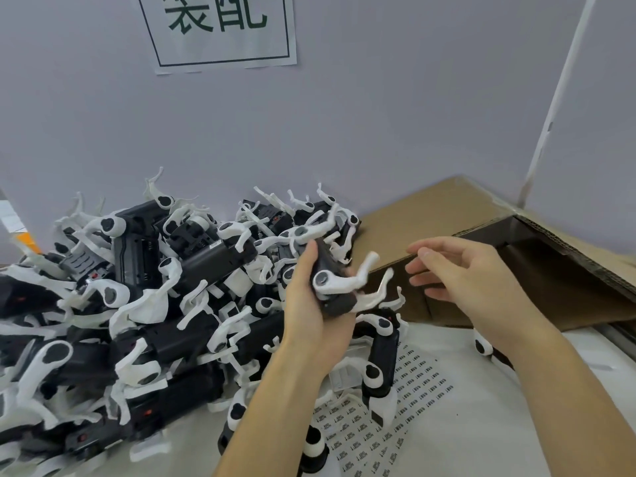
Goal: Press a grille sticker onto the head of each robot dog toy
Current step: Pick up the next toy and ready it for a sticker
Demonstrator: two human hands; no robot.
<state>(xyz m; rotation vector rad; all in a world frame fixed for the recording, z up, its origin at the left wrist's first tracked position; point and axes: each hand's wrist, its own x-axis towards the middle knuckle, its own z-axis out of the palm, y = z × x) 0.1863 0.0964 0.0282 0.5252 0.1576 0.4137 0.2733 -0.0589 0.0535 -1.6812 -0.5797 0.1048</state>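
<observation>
One toy dog (332, 280), blurred, is gripped in the left hand (309, 301) above the pile (137, 304); its head is indistinct. Right hand (457, 273) hangs spread beside it. Sticker sheet (395, 407) lies partly covered.

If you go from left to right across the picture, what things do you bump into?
Pile of toy dogs → left hand holding a toy dog → right hand → cardboard box.

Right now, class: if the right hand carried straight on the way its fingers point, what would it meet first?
The right hand points left at the toy gripped by the left hand. It would probably meet the toy's white legs first, though depth is unclear.
</observation>
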